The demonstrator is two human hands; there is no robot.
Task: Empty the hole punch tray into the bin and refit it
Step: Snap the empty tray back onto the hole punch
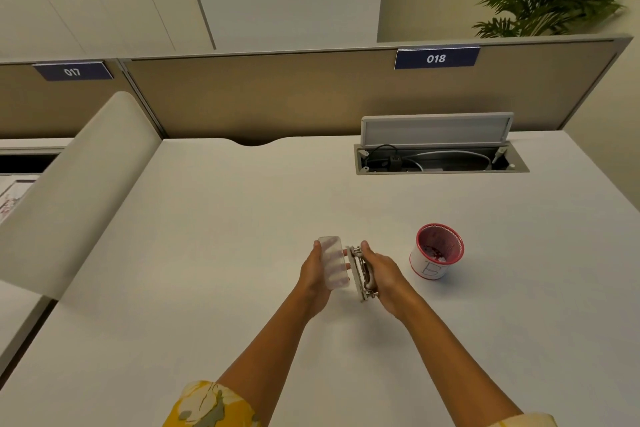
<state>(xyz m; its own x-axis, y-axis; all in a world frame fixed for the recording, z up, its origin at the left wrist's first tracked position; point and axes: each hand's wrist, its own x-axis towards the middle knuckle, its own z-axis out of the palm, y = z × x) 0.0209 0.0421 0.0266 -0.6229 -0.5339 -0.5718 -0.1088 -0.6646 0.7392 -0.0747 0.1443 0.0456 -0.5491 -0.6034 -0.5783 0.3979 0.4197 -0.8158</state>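
My left hand (313, 279) holds the translucent plastic tray (333, 262) of the hole punch, its long side upright, my fingers showing through it. My right hand (382, 272) grips the metal hole punch (362, 276), turned on its side with its underside facing the tray. A narrow gap separates tray and punch. Both are held just above the white desk (242, 236). The bin (437, 250), a small white cup with a red rim and red scraps inside, stands on the desk to the right of my right hand.
An open cable hatch (440, 158) with its lid raised lies at the back right of the desk. A brown partition (277, 94) closes the far edge. A padded side divider (76, 191) borders the left.
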